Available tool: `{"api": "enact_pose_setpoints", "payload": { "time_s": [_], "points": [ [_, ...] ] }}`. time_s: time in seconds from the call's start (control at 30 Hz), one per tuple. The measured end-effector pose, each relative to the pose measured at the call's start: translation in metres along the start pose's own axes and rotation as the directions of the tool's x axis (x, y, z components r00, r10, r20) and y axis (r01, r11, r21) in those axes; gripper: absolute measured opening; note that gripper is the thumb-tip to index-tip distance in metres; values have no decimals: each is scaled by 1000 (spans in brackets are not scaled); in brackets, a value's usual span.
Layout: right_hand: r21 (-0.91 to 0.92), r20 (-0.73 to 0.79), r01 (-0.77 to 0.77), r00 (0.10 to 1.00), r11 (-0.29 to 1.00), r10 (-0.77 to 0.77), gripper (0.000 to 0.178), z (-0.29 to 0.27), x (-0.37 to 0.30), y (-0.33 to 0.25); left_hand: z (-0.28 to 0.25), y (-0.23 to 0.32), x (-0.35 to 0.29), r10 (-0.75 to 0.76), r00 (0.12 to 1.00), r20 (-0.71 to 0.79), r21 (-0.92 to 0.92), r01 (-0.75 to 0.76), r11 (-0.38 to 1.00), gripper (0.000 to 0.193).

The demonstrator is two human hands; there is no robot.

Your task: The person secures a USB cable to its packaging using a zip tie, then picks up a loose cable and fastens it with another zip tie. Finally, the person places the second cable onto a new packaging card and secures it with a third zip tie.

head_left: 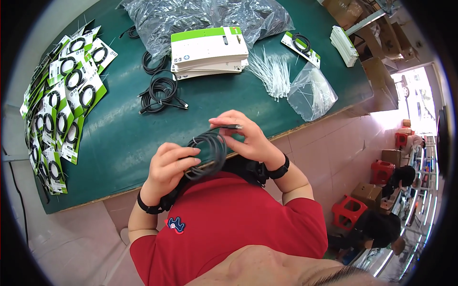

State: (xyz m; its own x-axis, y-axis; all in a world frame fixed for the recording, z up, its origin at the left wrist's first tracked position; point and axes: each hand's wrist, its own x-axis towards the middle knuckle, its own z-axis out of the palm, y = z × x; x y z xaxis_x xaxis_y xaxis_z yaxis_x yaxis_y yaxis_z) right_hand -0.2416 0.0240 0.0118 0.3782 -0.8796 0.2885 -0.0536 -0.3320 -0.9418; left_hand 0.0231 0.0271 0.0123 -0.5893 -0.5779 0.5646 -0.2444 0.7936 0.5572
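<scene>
Packaging on the green table, all beyond the hands

Straight ahead of both hands lies a stack of white cards with green top strips (pixel 209 51); far to the left fans a pile of green-and-white carded cable packs (pixel 64 102); ahead right lie one carded pack (pixel 300 47), a white card stack (pixel 344 45) and a clear plastic bag (pixel 312 93).

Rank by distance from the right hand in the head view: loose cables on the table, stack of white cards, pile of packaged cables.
From the right hand:
1. Loose cables, ahead-left on the table.
2. Stack of white cards, straight ahead, farther back.
3. Pile of packaged cables, far left.
</scene>
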Motion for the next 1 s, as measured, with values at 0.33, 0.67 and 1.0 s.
{"api": "enact_pose_setpoints", "payload": {
  "time_s": [0.33,0.67,1.0],
  "points": [
    [164,-170,-124,974,979,152,70,24,12,6,4,-2,17,-683,691,236,-889,438,136,14],
    [-547,17,180,979,817,-205,48,25,27,10,17,-1,37,-699,640,319,-876,481,41,21],
    [699,-230,-142,883,701,409,30,20,42,14,15,-12,30,-509,611,607,-649,750,126,42]
  ]
}}
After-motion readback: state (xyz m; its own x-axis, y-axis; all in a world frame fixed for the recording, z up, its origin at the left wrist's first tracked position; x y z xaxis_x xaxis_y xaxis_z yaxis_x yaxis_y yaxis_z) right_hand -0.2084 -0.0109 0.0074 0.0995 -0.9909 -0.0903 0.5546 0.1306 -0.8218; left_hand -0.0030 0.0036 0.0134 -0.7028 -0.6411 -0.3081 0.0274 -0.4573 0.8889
